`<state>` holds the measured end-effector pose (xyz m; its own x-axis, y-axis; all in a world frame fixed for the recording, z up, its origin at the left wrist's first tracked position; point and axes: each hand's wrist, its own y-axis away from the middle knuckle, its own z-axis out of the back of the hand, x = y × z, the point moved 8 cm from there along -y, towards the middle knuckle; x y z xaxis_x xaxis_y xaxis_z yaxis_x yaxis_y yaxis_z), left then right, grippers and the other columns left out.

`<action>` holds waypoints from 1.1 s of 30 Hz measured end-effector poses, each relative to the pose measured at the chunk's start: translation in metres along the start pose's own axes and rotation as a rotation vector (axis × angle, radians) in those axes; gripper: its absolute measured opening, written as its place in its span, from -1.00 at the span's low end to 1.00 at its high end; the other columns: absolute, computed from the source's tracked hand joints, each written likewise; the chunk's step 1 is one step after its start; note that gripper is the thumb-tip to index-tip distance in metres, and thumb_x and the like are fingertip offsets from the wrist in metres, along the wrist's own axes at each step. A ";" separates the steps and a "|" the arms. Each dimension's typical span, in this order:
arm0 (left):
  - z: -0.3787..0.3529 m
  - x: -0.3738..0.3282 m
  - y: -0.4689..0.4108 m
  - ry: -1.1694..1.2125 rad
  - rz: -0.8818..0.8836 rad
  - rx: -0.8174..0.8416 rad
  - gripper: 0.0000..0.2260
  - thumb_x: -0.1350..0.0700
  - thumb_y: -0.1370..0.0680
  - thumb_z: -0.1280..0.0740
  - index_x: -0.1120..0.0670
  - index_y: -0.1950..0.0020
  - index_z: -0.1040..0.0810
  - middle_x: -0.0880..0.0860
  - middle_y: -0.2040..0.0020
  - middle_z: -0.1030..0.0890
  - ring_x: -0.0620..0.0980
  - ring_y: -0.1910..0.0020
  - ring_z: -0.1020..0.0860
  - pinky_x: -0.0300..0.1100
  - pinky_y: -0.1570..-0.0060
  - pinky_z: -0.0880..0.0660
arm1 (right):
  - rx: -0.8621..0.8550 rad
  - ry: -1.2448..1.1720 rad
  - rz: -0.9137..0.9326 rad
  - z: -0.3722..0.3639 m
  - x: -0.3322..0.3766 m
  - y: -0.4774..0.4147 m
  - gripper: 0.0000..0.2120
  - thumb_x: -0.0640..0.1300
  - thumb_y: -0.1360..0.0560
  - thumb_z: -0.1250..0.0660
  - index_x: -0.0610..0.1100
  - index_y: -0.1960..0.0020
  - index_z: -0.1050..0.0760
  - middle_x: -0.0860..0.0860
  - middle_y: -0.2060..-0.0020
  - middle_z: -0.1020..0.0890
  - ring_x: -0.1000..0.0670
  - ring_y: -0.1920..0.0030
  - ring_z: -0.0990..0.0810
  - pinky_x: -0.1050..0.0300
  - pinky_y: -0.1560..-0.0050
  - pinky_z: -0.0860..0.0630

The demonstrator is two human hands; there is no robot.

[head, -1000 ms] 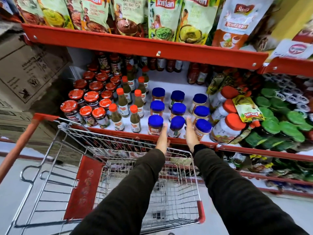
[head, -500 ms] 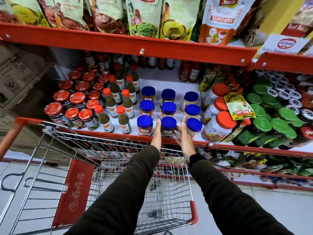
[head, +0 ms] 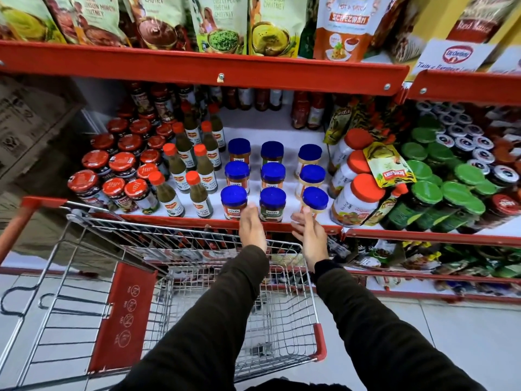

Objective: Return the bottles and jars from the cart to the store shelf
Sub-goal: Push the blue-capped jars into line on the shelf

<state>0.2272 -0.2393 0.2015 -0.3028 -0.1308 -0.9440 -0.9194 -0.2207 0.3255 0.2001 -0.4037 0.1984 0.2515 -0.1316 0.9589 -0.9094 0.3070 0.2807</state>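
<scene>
Both arms extended forward over the wire cart (head: 284, 331), dark sleeves down to the wrists. Left hand (head: 253, 228) flat, palm down, fingers straight and together, tips just in front of the gap between the front-left and front-middle blue-lidded jars — empty, grasping nothing. Right hand (head: 310, 234) loosely spread, fingers apart, tips just below the front-right blue-lidded jar (head: 315, 203); contact with that jar cannot be told, no grip closed around it.

Nine blue-lidded jars standing upright in three rows of three on the white shelf floor behind the red shelf edge (head: 197, 221). Front-middle jar (head: 272, 205) labelled "VEEBA"; front-left jar (head: 234, 201) with a red label, text too small to read.

Left of the jars: green sauce bottles (head: 200, 194) with orange caps, then red-lidded jars (head: 84, 184). Right: large orange-lidded jars (head: 356, 203) marked "Jam", green-lidded jars (head: 423, 198). Upper shelf: pouches reading "CHUTNEY", a "SCHEZWAN" pouch (head: 348, 26), a "Dr.Oetker" card (head: 456, 55). Cart basket — no jars visible inside.
</scene>
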 end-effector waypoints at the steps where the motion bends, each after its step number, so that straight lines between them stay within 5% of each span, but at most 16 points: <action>1: 0.004 0.005 0.004 0.036 -0.006 -0.068 -0.65 -0.14 -0.63 -0.07 0.03 -0.16 -0.54 0.11 -0.26 -0.56 0.10 -0.26 -0.51 0.13 -0.35 -0.41 | -0.074 -0.023 0.010 0.012 -0.004 0.002 -0.57 0.11 -0.67 -0.09 -0.18 -0.19 -0.56 -0.12 -0.18 -0.66 -0.11 -0.22 -0.63 -0.03 -0.23 -0.57; 3: 0.003 0.010 0.014 0.077 0.003 -0.098 -0.64 -0.08 -0.65 -0.07 0.05 0.09 -0.57 0.13 -0.02 -0.64 0.10 -0.04 -0.59 0.03 -0.12 -0.55 | -0.207 -0.031 0.054 0.033 -0.005 0.007 -0.63 0.03 -0.69 -0.09 -0.20 -0.11 -0.56 -0.09 -0.01 -0.66 -0.14 -0.08 -0.65 0.03 -0.02 -0.61; 5: -0.017 0.010 0.021 0.082 -0.001 0.040 -0.59 -0.07 -0.66 -0.04 0.11 0.09 -0.59 0.15 0.04 -0.66 0.08 0.04 -0.61 -0.15 0.06 -0.57 | -0.290 -0.028 0.105 0.049 -0.001 0.009 -0.67 0.03 -0.69 -0.10 -0.18 -0.10 -0.52 -0.08 0.05 -0.61 -0.14 -0.04 -0.58 0.03 0.02 -0.57; 9: -0.069 0.005 0.034 0.048 -0.043 0.240 -0.58 -0.14 -0.65 -0.01 0.02 -0.19 -0.58 0.10 -0.31 -0.57 0.04 -0.31 -0.51 -0.05 -0.33 -0.42 | -0.241 0.042 0.097 0.056 0.003 0.001 -0.75 0.13 -0.68 -0.07 0.04 -0.18 -0.42 -0.07 -0.27 -0.44 -0.08 -0.35 -0.43 -0.14 -0.45 -0.34; 11: -0.087 0.001 0.034 0.017 -0.044 0.230 -0.52 -0.20 -0.63 -0.03 0.00 -0.42 -0.43 0.04 -0.49 -0.40 -0.02 -0.47 -0.33 -0.08 -0.48 -0.21 | -0.171 0.026 0.062 0.053 0.005 0.001 -0.62 0.20 -0.66 -0.02 0.05 -0.36 -0.38 -0.04 -0.45 -0.36 0.01 -0.46 -0.32 -0.05 -0.54 -0.20; 13: -0.099 -0.002 0.029 0.003 -0.003 0.233 -0.47 -0.23 -0.62 0.00 -0.01 -0.52 -0.27 0.00 -0.55 -0.28 -0.05 -0.50 -0.26 -0.21 -0.41 -0.15 | -0.092 -0.002 0.005 0.047 0.005 -0.001 -0.43 0.24 -0.66 0.04 -0.02 -0.56 -0.24 0.00 -0.58 -0.25 0.03 -0.55 -0.22 -0.03 -0.59 -0.11; 17: -0.118 0.001 0.019 0.033 0.127 0.330 -0.41 -0.30 -0.60 0.06 0.01 -0.47 -0.35 0.04 -0.39 -0.47 -0.05 -0.27 -0.48 -0.19 -0.28 -0.35 | 0.033 -0.005 -0.006 0.039 0.009 -0.003 -0.41 0.23 -0.67 0.12 0.01 -0.61 -0.14 0.06 -0.60 -0.20 0.10 -0.57 -0.16 0.05 -0.57 -0.08; 20: -0.120 0.006 0.018 0.050 0.112 0.373 -0.37 -0.32 -0.58 0.07 0.02 -0.47 -0.35 -0.02 -0.31 -0.49 -0.07 -0.26 -0.45 -0.14 -0.32 -0.30 | 0.077 0.004 0.048 0.041 0.016 -0.005 -0.46 0.19 -0.69 0.12 -0.01 -0.56 -0.24 0.03 -0.52 -0.35 0.11 -0.51 -0.27 0.18 -0.44 -0.16; 23: -0.115 0.013 0.021 0.040 0.097 0.342 -0.40 -0.32 -0.58 0.09 -0.03 -0.47 -0.34 -0.06 -0.25 -0.46 -0.12 -0.28 -0.37 -0.13 -0.34 -0.20 | 0.096 0.004 0.026 0.045 0.018 -0.009 -0.42 0.22 -0.68 0.13 -0.03 -0.58 -0.22 0.05 -0.53 -0.34 0.07 -0.54 -0.25 0.06 -0.56 -0.12; 27: -0.111 0.018 0.026 0.012 0.084 0.354 -0.57 -0.36 -0.55 0.05 -0.23 -0.22 -0.45 -0.13 -0.17 -0.50 -0.15 -0.26 -0.39 -0.16 -0.32 -0.21 | 0.122 0.036 -0.003 0.049 0.021 -0.013 -0.40 0.27 -0.66 0.12 0.00 -0.58 -0.23 0.04 -0.53 -0.36 0.06 -0.52 -0.29 0.08 -0.52 -0.15; 31: -0.113 0.016 0.028 -0.023 0.114 0.419 -0.57 -0.43 -0.42 -0.01 -0.30 -0.08 -0.51 -0.11 -0.24 -0.51 -0.14 -0.28 -0.37 -0.13 -0.32 -0.20 | 0.158 0.080 0.014 0.049 0.027 -0.013 -0.43 0.25 -0.66 0.12 0.01 -0.57 -0.23 0.02 -0.52 -0.36 0.06 -0.50 -0.31 0.13 -0.45 -0.17; 33: -0.112 0.010 0.032 -0.086 0.119 0.452 -0.49 -0.45 -0.42 0.00 -0.29 -0.23 -0.46 -0.05 -0.40 -0.45 -0.11 -0.33 -0.34 -0.11 -0.35 -0.17 | 0.164 0.107 0.012 0.051 0.031 -0.013 -0.43 0.24 -0.67 0.11 0.00 -0.58 -0.20 -0.01 -0.54 -0.33 0.01 -0.53 -0.28 0.08 -0.50 -0.16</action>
<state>0.2226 -0.3565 0.2088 -0.4149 -0.0444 -0.9088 -0.8883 0.2363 0.3939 0.2034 -0.4596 0.2222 0.2664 -0.0250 0.9635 -0.9520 0.1492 0.2671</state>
